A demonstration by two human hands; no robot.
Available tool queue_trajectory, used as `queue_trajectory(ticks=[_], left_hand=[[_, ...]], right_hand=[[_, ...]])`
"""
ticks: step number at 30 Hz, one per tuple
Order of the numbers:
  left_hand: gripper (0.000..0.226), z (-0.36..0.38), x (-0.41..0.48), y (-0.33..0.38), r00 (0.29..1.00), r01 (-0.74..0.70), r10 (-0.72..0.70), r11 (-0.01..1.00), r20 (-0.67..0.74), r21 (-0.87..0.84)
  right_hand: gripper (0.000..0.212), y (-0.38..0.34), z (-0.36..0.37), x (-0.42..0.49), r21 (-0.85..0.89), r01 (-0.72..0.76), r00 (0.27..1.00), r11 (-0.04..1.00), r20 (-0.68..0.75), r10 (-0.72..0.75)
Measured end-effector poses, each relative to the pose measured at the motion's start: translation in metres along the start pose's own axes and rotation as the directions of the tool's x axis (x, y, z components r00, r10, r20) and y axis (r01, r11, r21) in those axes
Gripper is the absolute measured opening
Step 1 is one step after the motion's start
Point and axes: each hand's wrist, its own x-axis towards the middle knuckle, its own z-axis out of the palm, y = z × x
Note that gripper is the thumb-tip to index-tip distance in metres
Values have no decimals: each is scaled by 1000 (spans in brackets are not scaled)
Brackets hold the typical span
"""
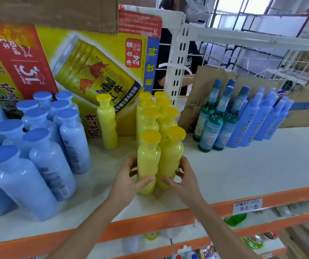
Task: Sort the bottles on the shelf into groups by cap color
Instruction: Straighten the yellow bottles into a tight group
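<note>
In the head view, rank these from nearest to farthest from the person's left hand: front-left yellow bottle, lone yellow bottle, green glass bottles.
1. Front-left yellow bottle: gripped by the left hand itself.
2. Lone yellow bottle: standing apart, behind and to the left.
3. Green glass bottles: back right, past the yellow group.

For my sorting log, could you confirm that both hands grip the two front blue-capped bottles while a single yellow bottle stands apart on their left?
Not quite: the head view shows the two front bottles have yellow caps, not blue. Otherwise right: the left hand and right hand grip them, and the single yellow bottle stands apart on their left.
</note>
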Motion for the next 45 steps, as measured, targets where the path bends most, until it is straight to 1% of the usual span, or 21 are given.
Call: queue_trajectory(ticks=[2, 3, 5, 7, 9, 10, 12, 14, 17, 20, 24, 26, 28, 30, 32, 36, 41, 45], left_hand=[[79, -4, 0, -7, 999, -4, 7, 996, 32, -87], [79, -5, 0, -10, 999, -3, 7, 995, 41, -96], [76, -6, -2, -10, 998, 6, -1, 996, 58, -84], [76, -5, -3, -10, 998, 10, -7, 999, 62, -46], [77, 0, -7, -10, 999, 21, -21, 1000, 31, 15], [76, 3, -9, -12, 999, 32, -32, 999, -2, 40], [74, 8, -13, -16, 996, 50, -45, 996, -74, 71], [67, 10, -13, -19, 993, 54, -45, 995, -108, 82], [59, 8, -11, -21, 994, 78, -75, 996, -85, 40], [61, 5, -9, -21, 992, 113, -113, 994, -60, 4], [62, 5, -10, -24, 992, 125, -125, 992, -17, 0], [61, 7, -10, -26, 991, 136, -135, 990, -22, 26], [57, 9, -11, -26, 987, 147, -144, 988, -69, 46], [56, 11, -12, -25, 982, 143, -132, 987, -132, 72], [57, 14, -14, -23, 981, 131, -116, 987, -154, 92], [51, 18, -15, -23, 983, 116, -97, 986, -156, 117], [53, 24, -13, -22, 988, 115, -101, 986, -115, 122], [58, 27, -10, -20, 992, 52, -31, 984, -121, 172]], right_hand=[[67, -1, 5, 1, -19, -5, 999, 1000, -41, 4], [66, 0, 6, 1, -24, -8, 999, 1000, -54, 6], [67, 0, 7, 2, -27, -20, 999, 999, -46, 19], [73, 1, 5, 2, -22, -47, 999, 999, 11, 48], [83, 1, 1, 3, -24, -72, 994, 997, 80, 73], [83, 0, -1, 3, -22, -78, 991, 997, 107, 80], [76, -2, -6, 4, -8, -81, 983, 997, 162, 81], [69, -1, -8, 4, 2, -84, 978, 996, 194, 82], [66, 1, -7, 3, 25, -96, 982, 995, 164, 91], [62, 0, -5, 2, 18, -93, 987, 996, 136, 90], [60, -1, -3, 1, -12, -86, 988, 996, 130, 87], [60, -2, -2, -1, -37, -83, 988, 996, 127, 87], [62, -3, -1, -2, -73, -82, 987, 994, 131, 91], [61, -4, -1, -2, -101, -85, 987, 991, 129, 98], [59, -6, -1, -3, -138, -65, 989, 988, 122, 82], [63, -7, -1, -5, -191, -30, 994, 981, 101, 50], [62, -7, -3, -7, -207, -4, 998, 978, 57, 16], [62, -5, -5, -2, -214, 10, 998, 977, 65, 4]])
